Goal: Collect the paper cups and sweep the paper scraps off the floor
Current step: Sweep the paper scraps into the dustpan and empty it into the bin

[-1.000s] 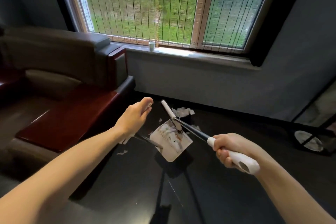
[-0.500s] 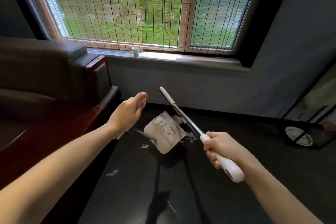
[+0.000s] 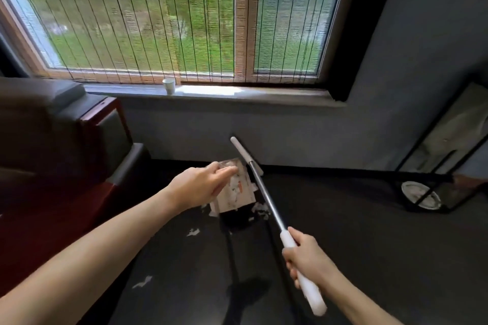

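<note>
Window: a big window (image 3: 169,16) fills the top, from 10 o'clock round to 1 o'clock. Thin strings hang in front of it. Green grass and trees show outside.
Floor: the dark floor (image 3: 369,258) covers the bottom, from 4 o'clock to 7 o'clock.
Wall: a grey wall (image 3: 396,87) stands at 2 o'clock and runs under the window.
Sofa: a dark sofa (image 3: 52,140) with red wood sides sits at 9 o'clock.
Glass stand: a stand (image 3: 449,140) with a black frame is at 3 o'clock. A round white thing (image 3: 420,195) lies low beside it; it is too blurry to name.
Broom handle: a shiny broom handle (image 3: 266,198) with a white grip runs from the middle down to 5 o'clock.
Dustpan: a pale dustpan (image 3: 237,192) is in the middle, tilted, just left of the broom handle. White scraps lie in it. Its dark shadow is on the floor below.
Left hand: the left hand (image 3: 195,187) reaches over the near side of the dustpan with its fingers stretched out. I cannot tell if it holds anything.
Right hand: the right hand (image 3: 307,258) is wrapped tight round the white grip, at 5 o'clock.
Paper cup: one white paper cup (image 3: 169,86) stands upright on the window sill (image 3: 264,93), at 11 o'clock.
Paper scraps: small white paper scraps (image 3: 193,232) lie on the floor at 6 and 7 o'clock, and more sit right by the dustpan.
</note>
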